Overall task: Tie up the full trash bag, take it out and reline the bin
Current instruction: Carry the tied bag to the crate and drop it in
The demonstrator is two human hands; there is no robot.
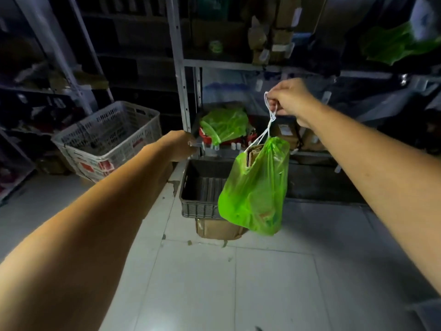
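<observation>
A full green trash bag [256, 187] hangs in the air from white drawstrings [269, 120], cardboard showing through its open top. My right hand [290, 101] is shut on the strings, above and right of the bag. Below and behind the bag stands a dark rectangular bin [198, 187] on the floor, with no liner in it. My left hand [181, 145] reaches out to the metal shelf edge just above the bin's far left corner, fingers curled on it. Another green bag [224, 124] lies on the low shelf behind.
A white slatted crate [107, 137] stands on the floor at left. Metal shelving [177, 68] full of boxes fills the back. A flattened cardboard piece [218, 229] lies under the bin's front edge. Pale tiled floor [214, 283] stretches toward me.
</observation>
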